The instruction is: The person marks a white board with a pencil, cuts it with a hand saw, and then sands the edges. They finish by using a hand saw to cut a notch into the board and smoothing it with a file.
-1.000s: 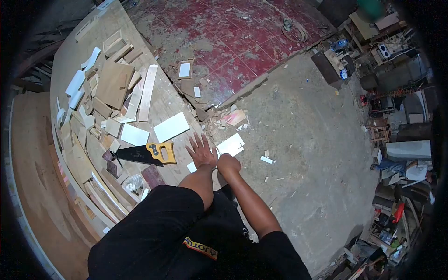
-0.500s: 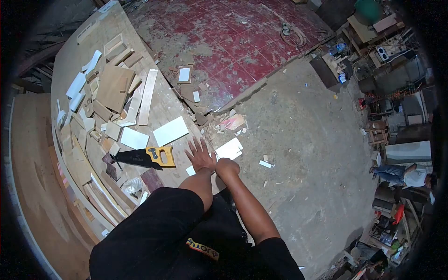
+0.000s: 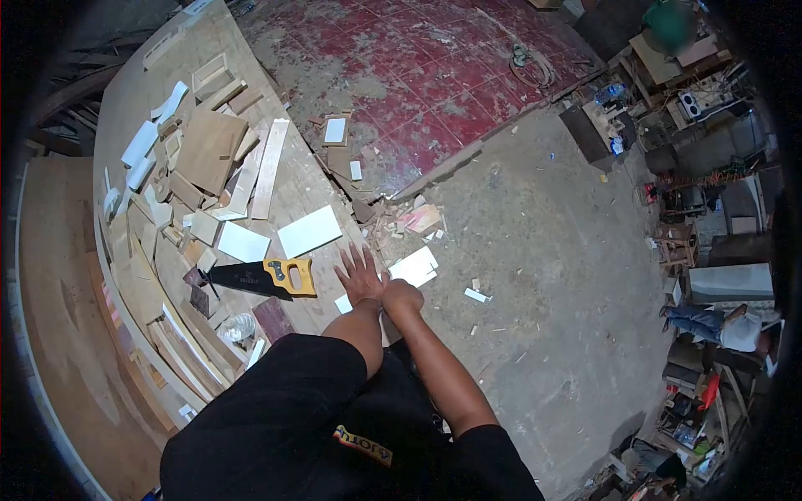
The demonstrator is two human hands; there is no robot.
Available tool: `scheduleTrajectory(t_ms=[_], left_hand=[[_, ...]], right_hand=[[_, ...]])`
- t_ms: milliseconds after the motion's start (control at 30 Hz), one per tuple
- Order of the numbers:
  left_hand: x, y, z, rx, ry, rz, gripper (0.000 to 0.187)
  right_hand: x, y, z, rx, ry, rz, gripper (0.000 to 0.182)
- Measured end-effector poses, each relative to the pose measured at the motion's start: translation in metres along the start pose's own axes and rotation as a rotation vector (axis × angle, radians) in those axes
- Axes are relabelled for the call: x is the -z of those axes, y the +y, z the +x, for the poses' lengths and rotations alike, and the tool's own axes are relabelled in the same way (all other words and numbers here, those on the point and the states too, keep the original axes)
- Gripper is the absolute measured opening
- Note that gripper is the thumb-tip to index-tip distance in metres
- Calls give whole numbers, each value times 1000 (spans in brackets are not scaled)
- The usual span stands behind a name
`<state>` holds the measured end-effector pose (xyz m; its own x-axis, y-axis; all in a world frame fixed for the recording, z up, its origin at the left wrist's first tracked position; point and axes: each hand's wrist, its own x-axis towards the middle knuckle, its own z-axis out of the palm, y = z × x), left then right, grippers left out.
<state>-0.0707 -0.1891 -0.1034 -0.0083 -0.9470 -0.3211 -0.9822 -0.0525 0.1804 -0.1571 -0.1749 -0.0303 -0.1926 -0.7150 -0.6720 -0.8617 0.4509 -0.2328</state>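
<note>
My left hand (image 3: 362, 277) lies flat with its fingers spread near the right edge of the wooden workbench (image 3: 311, 185). Part of a white board (image 3: 342, 304) shows beside its wrist. Right against it, my right hand (image 3: 403, 298) is closed in a fist at the bench edge; what it grips is hidden. A handsaw (image 3: 288, 278) with a yellow and black handle lies on the bench to the left of my left hand. Two white panels, one nearer (image 3: 310, 231) and one farther left (image 3: 243, 242), rest beyond the saw.
Wood offcuts, including a brown board (image 3: 209, 150), are piled on the bench's left. White pieces (image 3: 415, 265) and small scraps lie past the bench edge, over the concrete floor (image 3: 543, 250). A person (image 3: 718, 326) is at the far right among cluttered furniture.
My right hand has shifted slightly left, closer against my left wrist. My left hand stays flat in nearly the same place. The view has moved a little.
</note>
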Motion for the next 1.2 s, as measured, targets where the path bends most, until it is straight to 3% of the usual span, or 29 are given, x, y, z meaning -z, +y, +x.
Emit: scheduleTrajectory(t_ms=[100, 167, 500, 700, 800, 867, 933, 1000, 1100, 1200], left_hand=[[11, 6, -3, 2, -2, 22, 84], [13, 7, -6, 13, -29, 56, 83], [17, 7, -5, 10, -69, 17, 83], [17, 8, -8, 10, -39, 49, 81], [20, 7, -5, 21, -53, 44, 81], [20, 7, -5, 17, -81, 14, 81], [20, 9, -1, 23, -87, 2, 81], [18, 5, -6, 25, -108, 1, 81], [20, 8, -6, 28, -74, 41, 81], [24, 10, -5, 27, -86, 56, 80]], right_hand=[[29, 6, -20, -62, -100, 12, 46], [57, 5, -50, 58, -137, -116, 47], [14, 5, 1, -140, -107, 87, 36], [63, 4, -49, 30, -190, -106, 32], [35, 2, -16, -66, -215, -9, 35], [1, 7, 10, -47, -81, 47, 71], [5, 2, 13, -73, -73, 51, 71], [19, 4, 1, -65, -140, 45, 43], [54, 3, -35, 13, -188, -35, 44], [43, 5, -28, -4, -170, -41, 40]])
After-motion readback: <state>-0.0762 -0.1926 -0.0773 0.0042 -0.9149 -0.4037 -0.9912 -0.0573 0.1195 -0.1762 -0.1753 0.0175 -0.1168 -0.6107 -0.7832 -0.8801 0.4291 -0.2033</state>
